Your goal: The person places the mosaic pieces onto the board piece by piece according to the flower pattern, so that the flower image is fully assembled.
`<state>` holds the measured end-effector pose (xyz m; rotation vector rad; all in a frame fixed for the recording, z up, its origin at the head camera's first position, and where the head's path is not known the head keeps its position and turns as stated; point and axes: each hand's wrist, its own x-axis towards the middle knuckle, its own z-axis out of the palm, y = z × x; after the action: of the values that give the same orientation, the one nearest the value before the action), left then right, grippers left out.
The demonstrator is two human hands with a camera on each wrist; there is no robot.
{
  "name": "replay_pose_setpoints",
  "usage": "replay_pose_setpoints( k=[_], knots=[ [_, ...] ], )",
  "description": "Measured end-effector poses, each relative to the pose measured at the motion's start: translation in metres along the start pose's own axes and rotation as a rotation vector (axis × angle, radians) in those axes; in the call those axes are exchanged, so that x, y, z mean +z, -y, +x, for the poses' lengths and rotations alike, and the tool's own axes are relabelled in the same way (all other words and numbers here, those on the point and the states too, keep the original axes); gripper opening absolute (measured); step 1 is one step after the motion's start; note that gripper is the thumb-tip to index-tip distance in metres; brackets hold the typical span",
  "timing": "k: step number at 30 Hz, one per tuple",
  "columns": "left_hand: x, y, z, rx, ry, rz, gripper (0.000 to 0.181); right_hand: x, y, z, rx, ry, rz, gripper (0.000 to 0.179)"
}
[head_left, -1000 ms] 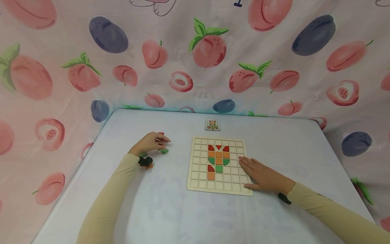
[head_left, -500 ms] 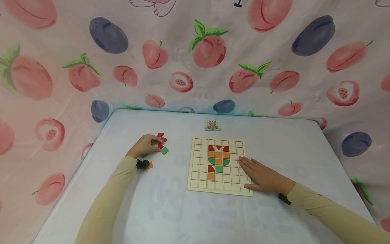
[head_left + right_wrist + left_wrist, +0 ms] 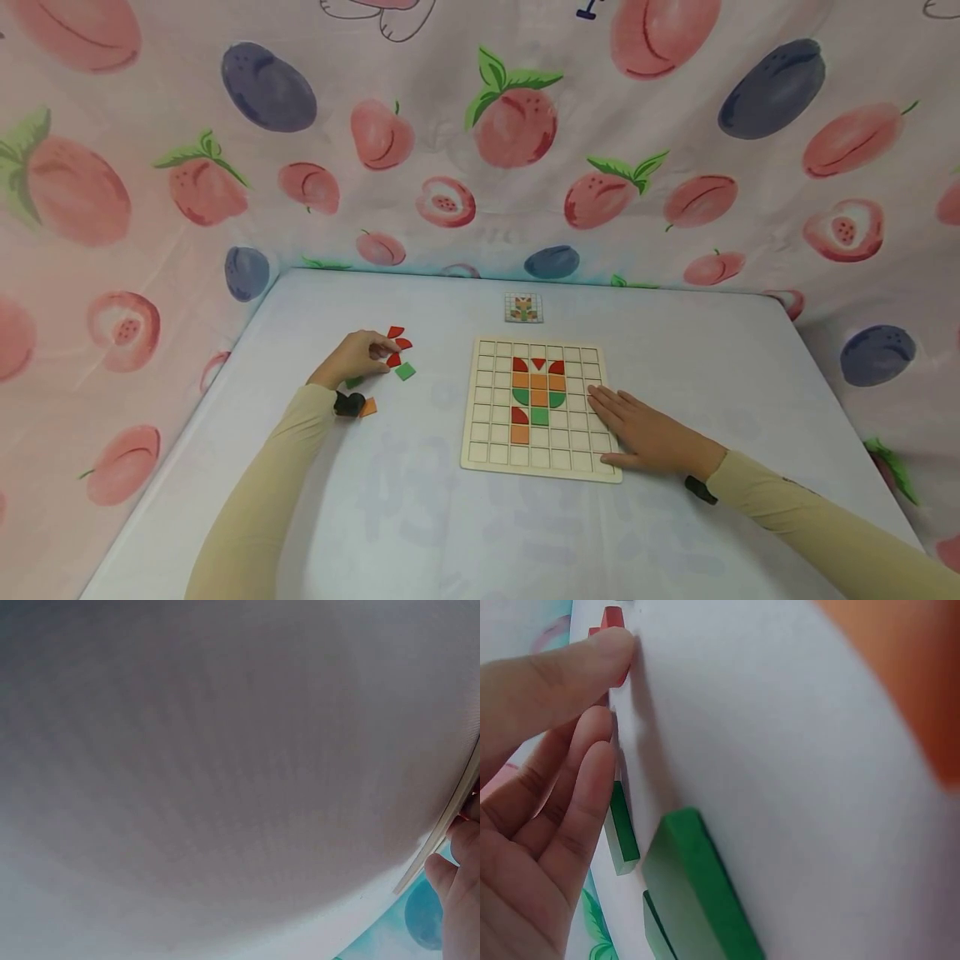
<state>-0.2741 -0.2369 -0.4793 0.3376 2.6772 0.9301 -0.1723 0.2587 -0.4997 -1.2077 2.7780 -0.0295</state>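
My left hand (image 3: pixel 358 357) is at the left of the table among loose tiles, its thumb and fingertips pinching a red quarter-circle tile (image 3: pixel 393 361). In the left wrist view the thumb (image 3: pixel 604 652) overlaps red tile edges. Two more red tiles lie just beyond the fingertips, and a green square tile (image 3: pixel 405 372) lies right beside them. My right hand (image 3: pixel 652 432) lies flat with straight fingers on the right edge of the wooden grid board (image 3: pixel 491 454). Red, orange and green tiles sit in the board's middle cells, including a green square (image 3: pixel 538 416).
Behind the board lies a small pattern card (image 3: pixel 522 307) with a coloured design on a grid. An orange tile (image 3: pixel 368 407) is by the left wrist, and green tiles (image 3: pixel 697 877) lie under the left hand. A fruit-print cloth (image 3: pixel 450 125) hangs around the table.
My left hand has drawn back slightly to the left and its fingers have come down to the red tile, which has turned a little. My right hand stays on the board.
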Motion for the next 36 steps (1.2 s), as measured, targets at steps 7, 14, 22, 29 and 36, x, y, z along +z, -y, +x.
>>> replay_pose_setpoints(
  k=[7,14,22,29,36],
  knots=[
    [0.0019,0.0025,0.003,-0.005,-0.006,-0.02,0.03,-0.0005,0.0,0.0001,0.002,0.004,0.003,0.086],
    [0.0026,0.002,0.0052,-0.005,-0.004,-0.026,0.028,-0.0006,0.0,0.0,0.016,0.02,0.006,0.087],
    [0.0024,0.0031,0.0036,0.006,0.009,-0.037,0.028,-0.0002,0.0,-0.0004,0.007,0.006,0.009,0.087],
    [0.0028,0.0029,0.0053,-0.006,0.008,-0.027,0.029,-0.0019,0.0013,-0.0001,0.018,0.016,0.025,0.087],
    [0.0038,0.0038,0.0046,0.013,-0.005,-0.016,0.027,-0.0009,0.0017,-0.0007,0.005,-0.02,-0.005,0.087]
  ],
)
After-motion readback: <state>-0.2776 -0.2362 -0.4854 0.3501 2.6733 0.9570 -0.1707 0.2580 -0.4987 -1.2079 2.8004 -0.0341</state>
